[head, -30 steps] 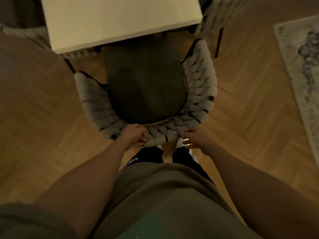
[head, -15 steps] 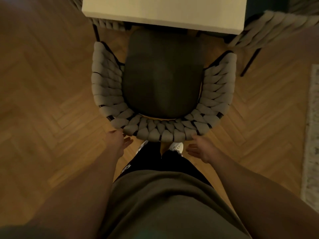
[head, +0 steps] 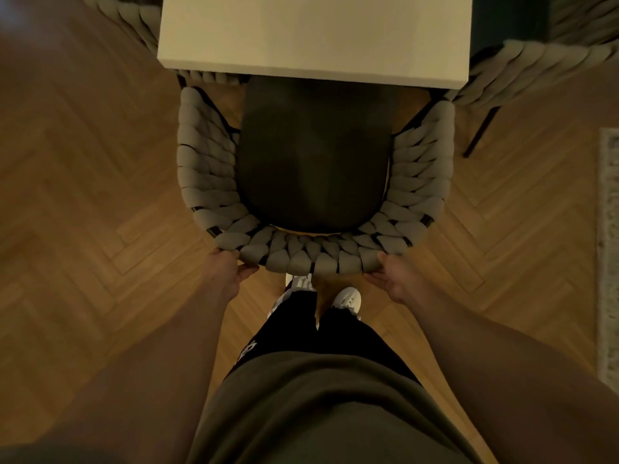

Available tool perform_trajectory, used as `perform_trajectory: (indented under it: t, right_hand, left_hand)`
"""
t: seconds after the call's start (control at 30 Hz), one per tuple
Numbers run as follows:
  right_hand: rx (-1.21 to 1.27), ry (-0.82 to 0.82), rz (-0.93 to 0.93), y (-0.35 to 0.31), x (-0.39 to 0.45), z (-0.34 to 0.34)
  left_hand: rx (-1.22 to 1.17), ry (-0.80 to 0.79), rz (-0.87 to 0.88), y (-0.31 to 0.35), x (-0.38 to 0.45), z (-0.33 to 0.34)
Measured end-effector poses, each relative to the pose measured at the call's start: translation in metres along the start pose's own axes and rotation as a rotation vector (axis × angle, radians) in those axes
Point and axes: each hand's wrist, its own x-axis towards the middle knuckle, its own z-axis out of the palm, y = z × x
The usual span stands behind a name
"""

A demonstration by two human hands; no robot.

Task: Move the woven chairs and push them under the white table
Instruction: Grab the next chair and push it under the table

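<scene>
- Woven chair (head: 207, 182) standing at the centre, its dark seat (head: 315, 155) only just tucked under the near edge of the white worktop (head: 315, 31) at 12 o'clock; most of the seat not yet under.
- Left hand (head: 227, 271) at 7 o'clock of the chair back, touching the woven rim; fingers look loosely bent against it, but whether they wrap the rim cannot be told.
- Right hand (head: 393, 279) at 5 o'clock of the chair back, palm turned up, fingers relaxed and spread, fingertips touching the underside of the rim; no firm grip visible.
- Best done, by judgement: press evenly with both hands, straight toward 12 o'clock, keeping the armrests square to the worktop edge so neither catches.
- Worth watching: a second woven chair (head: 536, 61) at 2 o'clock sits near the right armrest; a skewed push could knock it.
- A third woven chair (head: 134, 15) partly visible at 11 o'clock.
- Nothing container-like in sight; the seat holds nothing.
</scene>
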Motion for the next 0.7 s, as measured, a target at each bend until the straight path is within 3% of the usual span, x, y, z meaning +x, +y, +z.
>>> perform_trajectory:
  t: [0.5, 0.57, 0.7]
  right_hand:
    - [-0.084, 0.027, 0.015, 0.001, 0.005, 0.003]
    - [-0.149, 0.018, 0.004, 0.005, 0.005, -0.001]
    - [-0.278, -0.002, -0.056, 0.011, 0.002, -0.012]
  left_hand:
    - [0.05, -0.022, -0.031, 0.004, 0.0, -0.007]
    - [0.15, -0.045, 0.002, 0.006, -0.002, -0.011]
    - [0.59, -0.04, 0.032, 0.018, -0.011, -0.011]
